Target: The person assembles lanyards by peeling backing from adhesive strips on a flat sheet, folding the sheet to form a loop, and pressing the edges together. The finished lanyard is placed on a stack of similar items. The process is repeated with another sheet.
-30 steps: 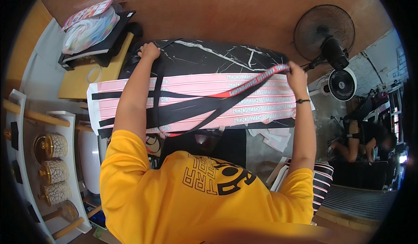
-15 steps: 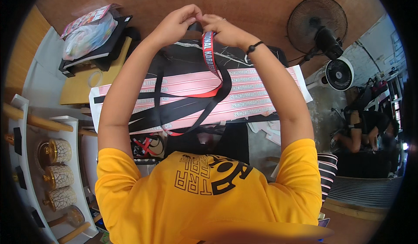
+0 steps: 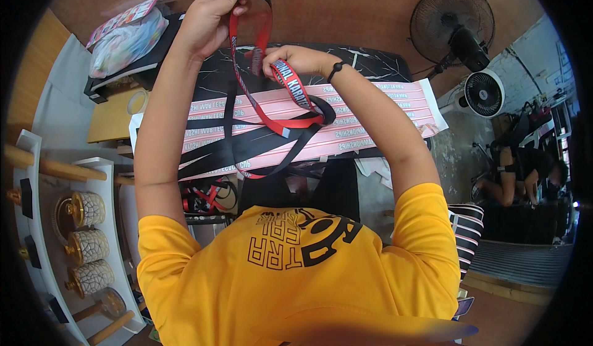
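My left hand (image 3: 213, 14) is raised at the far left of the table, fingers pinched on a red-and-black printed lanyard ribbon (image 3: 288, 82) that hangs in a loop. Lower and to the right, my right hand (image 3: 299, 61) closes round another stretch of the same ribbon. From there the ribbon runs down to a heap of black straps (image 3: 259, 142). The heap lies across a pink-and-white printed sheet (image 3: 364, 120) on the black marbled table (image 3: 370, 68). Part of the ribbon between the hands is blurred.
A plastic bag (image 3: 133, 43) rests on a black machine at the left. Gold-lidded jars (image 3: 89, 244) stand on a white shelf. Two fans (image 3: 454, 28) are at the right, where a person in black (image 3: 525, 170) sits farther off. Red and black straps (image 3: 210, 196) lie below the table.
My hands have parted: the left rose up and left with the ribbon, the right moved slightly down. A longer red loop now shows between them.
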A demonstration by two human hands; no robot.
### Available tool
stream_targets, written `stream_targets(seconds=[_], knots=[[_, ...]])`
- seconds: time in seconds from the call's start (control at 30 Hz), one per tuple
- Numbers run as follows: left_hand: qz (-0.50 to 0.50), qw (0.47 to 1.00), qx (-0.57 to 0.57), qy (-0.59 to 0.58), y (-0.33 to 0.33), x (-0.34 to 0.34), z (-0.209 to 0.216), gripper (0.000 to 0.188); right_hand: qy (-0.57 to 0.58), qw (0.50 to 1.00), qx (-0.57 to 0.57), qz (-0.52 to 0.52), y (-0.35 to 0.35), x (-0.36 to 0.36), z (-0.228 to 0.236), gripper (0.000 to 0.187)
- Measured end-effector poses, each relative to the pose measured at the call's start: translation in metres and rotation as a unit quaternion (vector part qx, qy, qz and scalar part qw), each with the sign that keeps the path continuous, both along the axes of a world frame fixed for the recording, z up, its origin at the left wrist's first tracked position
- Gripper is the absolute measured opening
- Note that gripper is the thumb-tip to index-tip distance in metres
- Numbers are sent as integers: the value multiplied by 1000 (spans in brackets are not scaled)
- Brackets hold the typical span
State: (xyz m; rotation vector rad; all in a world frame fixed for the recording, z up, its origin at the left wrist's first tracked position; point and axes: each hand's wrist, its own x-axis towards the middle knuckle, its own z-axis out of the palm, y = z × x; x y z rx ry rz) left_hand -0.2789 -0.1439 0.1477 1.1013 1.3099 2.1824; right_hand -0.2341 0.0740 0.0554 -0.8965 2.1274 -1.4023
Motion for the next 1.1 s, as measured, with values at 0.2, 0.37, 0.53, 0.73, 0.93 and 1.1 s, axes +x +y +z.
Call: stream_targets(seconds=[0.2,0.37,0.53,0.73,0.93,1.1], knots=[[-10,999,49,1,-15,14,15,20,-30,999,-7,-21,-12,3,-9,4],[89,992,45,70,-87,17,56,24,82,986,-17,-147,44,0,56,14],[220,972,-50,68,-124,41,85,33,193,945,80,-251,74,0,185,11],[386,875,-251,152,-105,53,108,69,630,704,190,-266,52,-13,304,14],[370,882,-138,258,-64,46,142,99,585,706,279,-285,91,27,315,14],[94,968,-36,229,-19,42,173,100,515,731,319,-315,132,86,292,15]])
